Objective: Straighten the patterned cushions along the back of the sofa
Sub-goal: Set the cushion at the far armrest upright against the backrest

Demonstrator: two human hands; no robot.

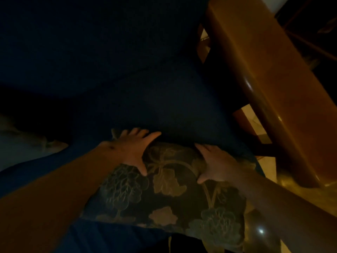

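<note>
A dark cushion with a pale leaf and flower pattern [169,194] lies against the dark blue sofa [127,70] in the lower middle of the view. My left hand [133,150] grips its upper left edge, fingers over the top and thumb on the front face. My right hand [215,161] holds its upper right edge the same way, thumb pointing inward. Both forearms reach in from the bottom corners. The scene is very dim and the cushion's lower edge runs out of sight.
A second pale cushion [23,143] shows at the left edge, its corner pointing right. The sofa's glossy wooden armrest [269,88] runs diagonally down the right side, with light floor [266,161] visible beneath it.
</note>
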